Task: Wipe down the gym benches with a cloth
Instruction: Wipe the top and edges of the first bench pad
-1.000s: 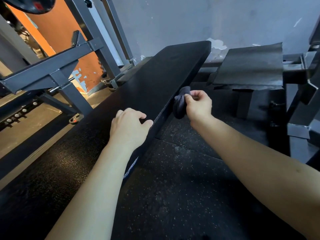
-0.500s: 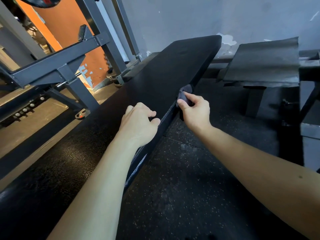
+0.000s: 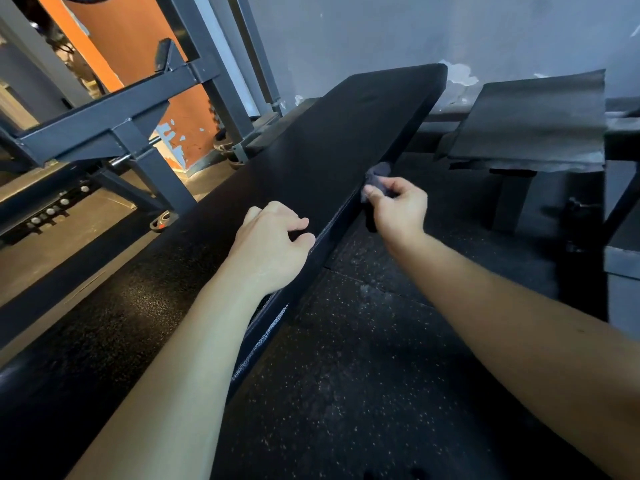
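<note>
A long black padded bench [image 3: 311, 157] runs from the lower left up to the middle of the view. My left hand [image 3: 273, 247] rests on its right edge with fingers curled over the pad's rim. My right hand [image 3: 401, 209] grips a dark grey cloth [image 3: 379, 174] and presses it against the bench's right side edge, a little beyond my left hand. Most of the cloth is hidden behind my fingers and the bench side.
A second padded seat [image 3: 530, 123] stands to the right near the grey wall. A grey steel rack frame [image 3: 114, 123] with a bar and weight plates fills the left. Speckled black rubber floor [image 3: 363, 375] lies between the benches.
My right hand has slid the cloth along the bench's side edge, nearer to my left hand and lower against the side. My left hand keeps its hold on the rim.
</note>
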A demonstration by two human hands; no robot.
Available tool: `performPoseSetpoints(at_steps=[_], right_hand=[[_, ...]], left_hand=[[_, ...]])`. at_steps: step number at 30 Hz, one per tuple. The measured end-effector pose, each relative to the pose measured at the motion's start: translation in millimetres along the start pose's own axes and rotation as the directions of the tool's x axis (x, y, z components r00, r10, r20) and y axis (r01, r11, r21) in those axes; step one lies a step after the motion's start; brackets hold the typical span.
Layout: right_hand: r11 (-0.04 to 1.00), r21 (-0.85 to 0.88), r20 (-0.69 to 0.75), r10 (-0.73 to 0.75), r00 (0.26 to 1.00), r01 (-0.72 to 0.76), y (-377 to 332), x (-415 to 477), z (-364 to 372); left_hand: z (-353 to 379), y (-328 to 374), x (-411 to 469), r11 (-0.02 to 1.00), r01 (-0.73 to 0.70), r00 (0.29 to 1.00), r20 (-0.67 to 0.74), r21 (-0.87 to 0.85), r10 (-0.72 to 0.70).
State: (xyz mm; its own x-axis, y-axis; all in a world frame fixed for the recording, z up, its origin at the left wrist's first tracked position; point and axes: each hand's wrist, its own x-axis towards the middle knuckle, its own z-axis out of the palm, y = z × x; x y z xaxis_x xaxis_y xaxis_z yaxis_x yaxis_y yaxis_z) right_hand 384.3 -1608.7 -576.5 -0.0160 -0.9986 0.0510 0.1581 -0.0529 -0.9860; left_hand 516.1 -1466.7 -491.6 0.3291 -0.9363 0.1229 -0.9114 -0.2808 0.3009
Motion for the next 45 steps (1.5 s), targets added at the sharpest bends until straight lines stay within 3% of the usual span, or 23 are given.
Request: performPoseSetpoints(at_steps=[3, 8, 11, 15, 18, 26, 29, 37, 45], right_hand=[[0.999, -0.044, -0.019, 0.000, 1.000, -0.001, 3.8, 3.4, 3.3], [0.990, -0.094, 0.179, -0.083, 0.980, 0.101, 11.4, -80.5, -0.7], [0.992, -0.047, 0.265, -0.101, 0.959, 0.118, 11.7, -82.1, 0.6], [1.000, 0.027, 0.068, -0.015, 0.998, 0.013, 0.4, -20.8, 6.1], [1.000, 0.000, -0.005, -0.030, 1.000, 0.030, -5.9, -11.7, 4.8], [0.993, -0.049, 0.284, -0.089, 0.955, 0.107, 17.9, -113.2, 9.7], [0.983, -0.054, 0.250, -0.156, 0.956, 0.174, 9.2, -98.4, 8.8], [0.986, -0.071, 0.187, -0.136, 0.973, 0.151, 4.5, -46.7, 1.4], [0.979, -0.104, 0.181, -0.155, 0.971, 0.176, 6.6, -89.3, 7.3]], left_hand=[[0.3, -5.7, -0.4, 1.000, 0.006, 0.999, 0.031, -0.031, -0.005], [-0.4, -8.9, 6.6, 1.000, 0.001, 1.000, 0.026, -0.013, -0.001], [-0.8, -11.5, 12.2, 0.999, 0.018, 0.999, 0.036, -0.033, -0.017], [-0.9, -12.9, 12.2, 0.998, 0.021, 0.998, 0.055, -0.058, -0.018], [0.9, -13.8, 7.9, 0.998, 0.006, 0.999, 0.042, -0.063, -0.003], [4.4, -15.1, 11.3, 0.999, -0.031, 0.999, 0.010, -0.023, 0.031], [4.5, -16.5, 11.0, 0.999, -0.017, 1.000, 0.010, -0.050, 0.018], [6.0, -16.5, 5.2, 0.998, 0.017, 0.999, 0.036, -0.057, -0.015], [8.1, -15.7, 3.4, 0.998, 0.043, 0.997, 0.058, -0.044, -0.040]])
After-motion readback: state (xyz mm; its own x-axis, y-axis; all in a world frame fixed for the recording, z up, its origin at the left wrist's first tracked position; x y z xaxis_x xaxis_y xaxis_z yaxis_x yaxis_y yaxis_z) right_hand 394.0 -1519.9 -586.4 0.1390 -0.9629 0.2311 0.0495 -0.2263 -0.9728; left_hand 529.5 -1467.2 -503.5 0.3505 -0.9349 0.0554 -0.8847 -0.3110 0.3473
